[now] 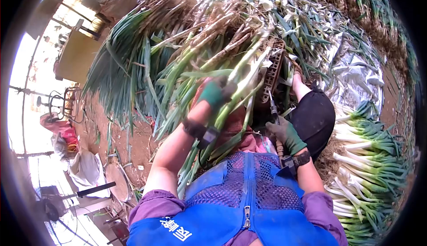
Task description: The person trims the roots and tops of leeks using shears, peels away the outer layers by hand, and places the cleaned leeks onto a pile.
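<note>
My left hand [218, 92], in a green and dark glove, is closed around a long green onion [249, 59] and somewhat blurred. The stalk's white end points up and away, and its leaves trail down toward my lap. In my gloved right hand [287, 135] is an air gun [274, 110] with a thin nozzle pointing up. A hose [279, 149] runs down from it along my vest. Just beyond the nozzle stands a brown slotted plastic crate [273, 70], partly covered by onion stalks.
A big heap of untrimmed green onions [133, 63] lies ahead and left. Cleaned green onions [362, 157] with white stems are laid in a row at right. Stripped leaves [302, 21] and a white plastic sheet [358, 77] lie ahead. A white sack [86, 170] is at left.
</note>
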### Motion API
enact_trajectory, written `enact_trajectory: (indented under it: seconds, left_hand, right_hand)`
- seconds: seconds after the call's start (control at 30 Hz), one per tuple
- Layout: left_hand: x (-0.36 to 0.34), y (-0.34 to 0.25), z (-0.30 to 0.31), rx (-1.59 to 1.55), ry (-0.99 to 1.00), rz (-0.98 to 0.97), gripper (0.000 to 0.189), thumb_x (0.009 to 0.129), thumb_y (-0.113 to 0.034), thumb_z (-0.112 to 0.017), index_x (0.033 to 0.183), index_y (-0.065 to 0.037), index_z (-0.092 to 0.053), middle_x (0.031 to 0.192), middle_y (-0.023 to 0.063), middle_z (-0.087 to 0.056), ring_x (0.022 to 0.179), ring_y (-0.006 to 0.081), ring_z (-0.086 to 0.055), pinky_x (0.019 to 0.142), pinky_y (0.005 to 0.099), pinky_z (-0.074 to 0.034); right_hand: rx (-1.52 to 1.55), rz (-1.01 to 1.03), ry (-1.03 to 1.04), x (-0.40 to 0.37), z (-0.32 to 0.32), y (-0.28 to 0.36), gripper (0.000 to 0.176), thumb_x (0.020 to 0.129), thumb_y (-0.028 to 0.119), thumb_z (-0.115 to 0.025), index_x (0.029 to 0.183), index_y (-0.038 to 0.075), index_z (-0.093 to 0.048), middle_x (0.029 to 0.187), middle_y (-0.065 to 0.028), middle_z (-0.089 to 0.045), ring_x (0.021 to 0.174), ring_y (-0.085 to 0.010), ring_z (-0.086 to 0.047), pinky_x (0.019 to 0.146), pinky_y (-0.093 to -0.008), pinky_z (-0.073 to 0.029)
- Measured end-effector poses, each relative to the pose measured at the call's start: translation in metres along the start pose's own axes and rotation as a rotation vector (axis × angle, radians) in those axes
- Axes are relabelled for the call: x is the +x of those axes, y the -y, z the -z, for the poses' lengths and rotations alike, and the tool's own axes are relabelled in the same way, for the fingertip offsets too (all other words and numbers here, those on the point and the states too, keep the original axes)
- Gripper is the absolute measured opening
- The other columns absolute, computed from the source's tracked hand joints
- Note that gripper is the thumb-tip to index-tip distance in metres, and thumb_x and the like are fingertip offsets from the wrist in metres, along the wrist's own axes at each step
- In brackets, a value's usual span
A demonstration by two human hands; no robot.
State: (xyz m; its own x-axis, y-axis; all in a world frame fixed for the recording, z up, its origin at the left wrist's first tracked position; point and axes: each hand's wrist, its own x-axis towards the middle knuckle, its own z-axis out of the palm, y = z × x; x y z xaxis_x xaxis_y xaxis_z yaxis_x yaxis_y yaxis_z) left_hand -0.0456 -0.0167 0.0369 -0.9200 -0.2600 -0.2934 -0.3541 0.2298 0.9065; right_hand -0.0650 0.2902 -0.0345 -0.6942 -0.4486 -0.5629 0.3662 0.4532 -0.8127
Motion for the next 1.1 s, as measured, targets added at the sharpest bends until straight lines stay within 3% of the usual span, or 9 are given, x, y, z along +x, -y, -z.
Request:
enact_trajectory:
  seconds: [0.13, 0.33, 0.4, 0.47, 0.53, 0.63, 0.8, 1.07, 1.1]
  left_hand:
    - [-0.021, -0.007, -0.008, 0.024, 0.026, -0.046, 0.036, 0.092, -0.031, -0.065, 0.116, -0.004, -0.067, 0.087, 0.0021, -0.064, 0.067, 0.0085, -0.059, 0.06, 0.0259, -0.05]
    - [0.026, 0.048, -0.025, 0.062, 0.048, 0.19, 0.027, 0.091, -0.031, -0.066, 0.089, -0.004, -0.065, 0.069, 0.0025, -0.06, 0.056, 0.0128, -0.059, 0.052, 0.0283, -0.048]
    - [0.021, 0.038, -0.029, 0.087, 0.052, 0.16, 0.027, 0.091, -0.03, -0.065, 0.089, -0.004, -0.065, 0.069, 0.0028, -0.061, 0.055, 0.0132, -0.059, 0.051, 0.0279, -0.048]
    - [0.021, 0.037, -0.028, 0.111, 0.093, 0.156, 0.024, 0.092, -0.028, -0.064, 0.09, -0.004, -0.064, 0.067, 0.0034, -0.062, 0.054, 0.0132, -0.06, 0.05, 0.027, -0.048]
    - [0.031, 0.056, -0.026, 0.131, 0.095, 0.138, 0.025, 0.092, -0.023, -0.063, 0.107, -0.004, -0.067, 0.071, 0.0033, -0.064, 0.056, 0.0127, -0.06, 0.051, 0.0268, -0.048]
    - [0.017, 0.044, -0.025, 0.094, 0.136, 0.076, 0.04, 0.089, -0.015, -0.064, 0.127, -0.003, -0.063, 0.077, 0.003, -0.065, 0.058, 0.0116, -0.059, 0.053, 0.0262, -0.048]
    - [0.006, 0.033, -0.02, 0.015, 0.142, 0.045, 0.043, 0.078, -0.014, -0.061, 0.119, -0.003, -0.068, 0.091, 0.016, -0.073, 0.083, 0.0221, -0.071, 0.075, 0.0344, -0.056]
    - [0.01, 0.048, -0.022, 0.198, 0.128, 0.04, 0.043, 0.077, -0.022, -0.062, 0.115, 0.0, -0.066, 0.099, 0.0223, -0.071, 0.094, 0.0317, -0.07, 0.084, 0.0402, -0.054]
    - [0.013, 0.055, -0.022, 0.254, 0.128, 0.073, 0.044, 0.077, -0.024, -0.063, 0.113, 0.0, -0.066, 0.1, 0.0238, -0.071, 0.095, 0.0335, -0.07, 0.085, 0.0412, -0.054]
  right_hand:
    - [-0.043, -0.024, 0.024, 0.0, -0.002, 0.015, 0.035, 0.087, 0.033, -0.073, 0.099, 0.001, -0.061, 0.079, -0.0028, -0.062, 0.067, -0.0131, -0.06, 0.062, -0.0314, -0.05]
    - [0.004, 0.099, 0.126, -0.048, -0.017, 0.054, 0.041, 0.089, 0.031, -0.072, 0.115, 0.001, -0.061, 0.086, -0.0026, -0.062, 0.075, -0.0104, -0.057, 0.068, -0.0275, -0.05]
    - [-0.098, 0.152, 0.208, -0.078, -0.019, 0.073, 0.05, 0.089, 0.03, -0.071, 0.128, 0.003, -0.055, 0.1, -0.005, -0.064, 0.08, -0.0127, -0.058, 0.07, -0.0277, -0.05]
    - [-0.268, 0.305, 0.21, -0.087, -0.023, 0.068, 0.05, 0.089, 0.032, -0.071, 0.128, 0.005, -0.055, 0.095, -0.0067, -0.065, 0.08, -0.0132, -0.061, 0.071, -0.0281, -0.05]
    - [-0.165, 0.168, 0.141, -0.084, -0.022, 0.077, 0.05, 0.086, 0.028, -0.072, 0.128, 0.004, -0.057, 0.091, -0.0049, -0.062, 0.082, -0.0133, -0.058, 0.076, -0.0303, -0.05]
    - [-0.183, 0.179, 0.07, -0.079, -0.022, 0.078, 0.05, 0.085, 0.026, -0.073, 0.127, 0.003, -0.057, 0.09, -0.0055, -0.061, 0.083, -0.0144, -0.057, 0.08, -0.0316, -0.051]
    - [-0.24, 0.416, 0.136, -0.081, -0.037, 0.071, 0.051, 0.086, 0.032, -0.07, 0.125, 0.003, -0.055, 0.088, -0.0128, -0.068, 0.081, -0.0238, -0.069, 0.075, -0.0364, -0.054]
    - [-0.17, 0.189, -0.008, 0.01, -0.033, 0.054, 0.048, 0.09, 0.031, -0.069, 0.125, -0.001, -0.06, 0.103, -0.0079, -0.069, 0.091, -0.0147, -0.063, 0.083, -0.0311, -0.052]
    - [-0.146, 0.15, -0.04, 0.023, -0.031, 0.052, 0.052, 0.087, 0.037, -0.069, 0.122, -0.001, -0.061, 0.101, -0.0123, -0.07, 0.09, -0.0208, -0.065, 0.082, -0.0343, -0.053]
